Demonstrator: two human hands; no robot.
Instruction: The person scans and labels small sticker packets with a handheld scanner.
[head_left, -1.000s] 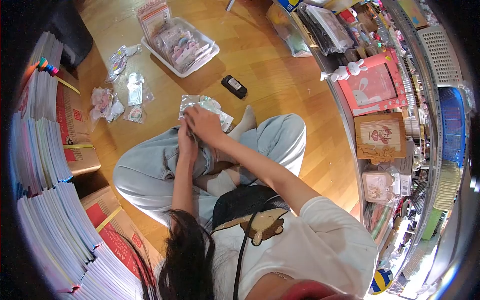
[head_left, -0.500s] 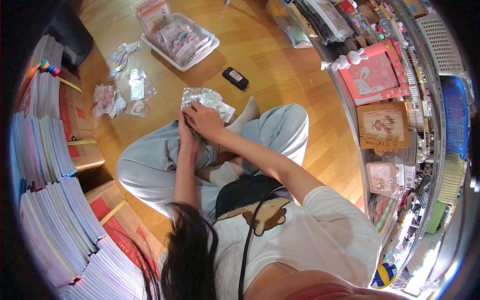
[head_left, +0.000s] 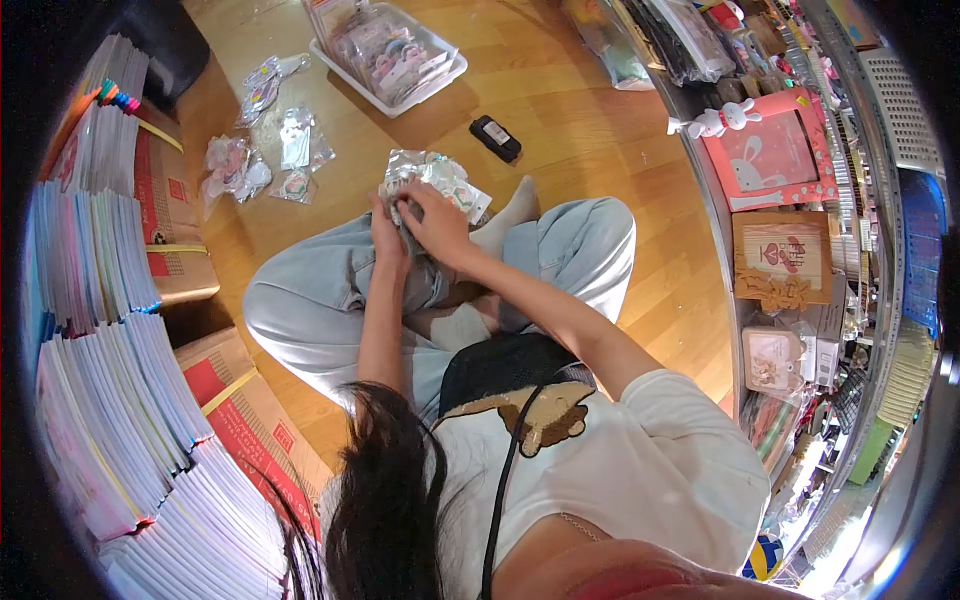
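My left hand and my right hand meet in front of my crossed legs. Their fingers are closed around a small pale item, mostly covered, whose kind I cannot make out. Just beyond the fingertips, clear plastic packets with pastel contents lie on the floor. My right thumb and fingers pinch from the right side, while the left hand supports from the left, its fingers partly hidden.
A white plastic basket of packaged trinkets stands ahead. A black object with a white label lies nearby. More packets are at the left. Stacked booklets and cardboard boxes line the left; a crowded shelf with a pink frame lines the right.
The whole view has shifted slightly, with floor items now higher and further right. My right fingers have spread a little from the left hand, and the pale item shows between them.
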